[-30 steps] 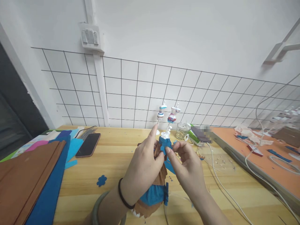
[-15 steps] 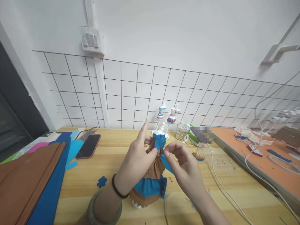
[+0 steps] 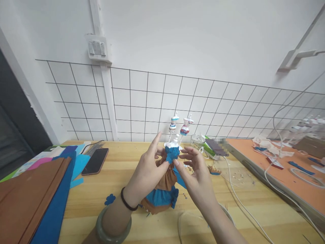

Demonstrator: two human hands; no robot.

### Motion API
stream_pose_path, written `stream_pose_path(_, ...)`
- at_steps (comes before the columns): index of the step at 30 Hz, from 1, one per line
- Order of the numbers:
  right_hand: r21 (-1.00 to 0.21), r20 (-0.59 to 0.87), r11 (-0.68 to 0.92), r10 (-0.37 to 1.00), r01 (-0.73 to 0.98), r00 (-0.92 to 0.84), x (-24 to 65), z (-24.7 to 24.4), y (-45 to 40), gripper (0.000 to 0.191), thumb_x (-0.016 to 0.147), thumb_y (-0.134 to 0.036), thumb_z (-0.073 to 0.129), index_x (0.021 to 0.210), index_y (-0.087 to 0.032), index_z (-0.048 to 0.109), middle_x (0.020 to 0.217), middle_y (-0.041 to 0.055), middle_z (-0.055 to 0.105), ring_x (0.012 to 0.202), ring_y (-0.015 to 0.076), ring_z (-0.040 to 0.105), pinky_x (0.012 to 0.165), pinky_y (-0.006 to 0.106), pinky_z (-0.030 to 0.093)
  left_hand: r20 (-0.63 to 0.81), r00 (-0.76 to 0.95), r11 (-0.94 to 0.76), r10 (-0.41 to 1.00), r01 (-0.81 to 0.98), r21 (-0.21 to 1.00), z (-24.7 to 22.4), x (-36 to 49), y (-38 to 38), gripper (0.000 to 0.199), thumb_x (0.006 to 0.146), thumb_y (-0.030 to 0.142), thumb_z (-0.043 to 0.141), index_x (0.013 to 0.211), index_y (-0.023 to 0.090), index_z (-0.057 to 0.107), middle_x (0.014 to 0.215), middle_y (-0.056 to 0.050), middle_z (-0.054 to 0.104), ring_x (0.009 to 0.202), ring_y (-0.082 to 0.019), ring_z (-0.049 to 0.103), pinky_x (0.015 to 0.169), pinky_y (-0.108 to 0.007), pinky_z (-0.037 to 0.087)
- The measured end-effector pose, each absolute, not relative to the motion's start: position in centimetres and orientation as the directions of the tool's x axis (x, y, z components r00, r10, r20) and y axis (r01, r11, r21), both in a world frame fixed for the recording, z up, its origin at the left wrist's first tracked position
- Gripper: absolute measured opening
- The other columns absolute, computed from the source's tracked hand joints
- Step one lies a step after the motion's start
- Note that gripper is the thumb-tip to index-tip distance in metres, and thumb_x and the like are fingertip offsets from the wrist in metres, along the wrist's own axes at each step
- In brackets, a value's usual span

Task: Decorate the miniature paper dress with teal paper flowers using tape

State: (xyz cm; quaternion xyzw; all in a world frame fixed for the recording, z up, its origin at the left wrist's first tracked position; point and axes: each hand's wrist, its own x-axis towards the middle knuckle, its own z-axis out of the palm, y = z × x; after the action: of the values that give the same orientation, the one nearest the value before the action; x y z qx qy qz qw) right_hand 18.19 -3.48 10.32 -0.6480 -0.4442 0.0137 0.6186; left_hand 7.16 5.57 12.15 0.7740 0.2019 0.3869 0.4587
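A small white dress form point(image 3: 176, 139) wears a crepe-paper dress with a gathered blue bodice point(image 3: 175, 151) and a brown and blue layered skirt point(image 3: 160, 200). A blue paper flower point(image 3: 170, 158) lies against its waist. My left hand point(image 3: 146, 169) is closed around the waist from the left, its thumb on the flower and its index finger raised. From the right, my right hand point(image 3: 196, 173) cups the bodice, thumb against the flower's lower edge and fingertips at the bodice's side. Another blue paper flower point(image 3: 110, 199) lies on the table, left of the dress.
Folded brown paper point(image 3: 30, 193) and blue sheets stack at the left, beside a phone point(image 3: 95, 161). Two little decorated dress forms point(image 3: 186, 125) stand behind. A glass jar point(image 3: 197, 141), a white cable point(image 3: 232, 183) and paper scraps point(image 3: 214, 170) are at the right.
My right hand has gone from a pinch at the waist to looser, spread fingers around the bodice. The dress has tilted slightly, its hem now higher in view. My left hand keeps its hold.
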Motion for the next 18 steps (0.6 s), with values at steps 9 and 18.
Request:
stream_pose_path(9, -0.790, 0.577, 0.223, 0.586, 0.571, 0.569, 17.88, 10.08, -2.93, 0.042, 0.079, -0.029, 0.058, 0.117, -0.025, 0.041, 0.103, 0.0074, 0.059, 0.099, 0.0232, 0.054, 0.084, 0.043, 0.044, 0.449, 0.643, -0.532, 0.621, -0.076, 0.843, 12.08, 7.17, 5.31, 0.074, 0.078, 0.016, 0.052, 0.139, 0.031, 0.014, 0.096, 0.001, 0.061, 0.092, -0.013, 0.055, 0.088, -0.031, 0.040)
stream_pose_path(18, -0.787, 0.583, 0.206, 0.557, 0.581, 0.592, 17.70, 10.03, -3.10, 0.043, 0.080, -0.030, 0.057, 0.119, -0.025, 0.040, 0.103, 0.0071, 0.058, 0.097, 0.0216, 0.055, 0.084, 0.041, 0.045, 0.478, 0.617, -0.585, 0.626, -0.034, 0.810, 11.77, 7.48, 5.11, 0.073, 0.076, 0.012, 0.051, 0.137, 0.034, 0.018, 0.098, 0.003, 0.060, 0.094, -0.012, 0.053, 0.090, -0.031, 0.040)
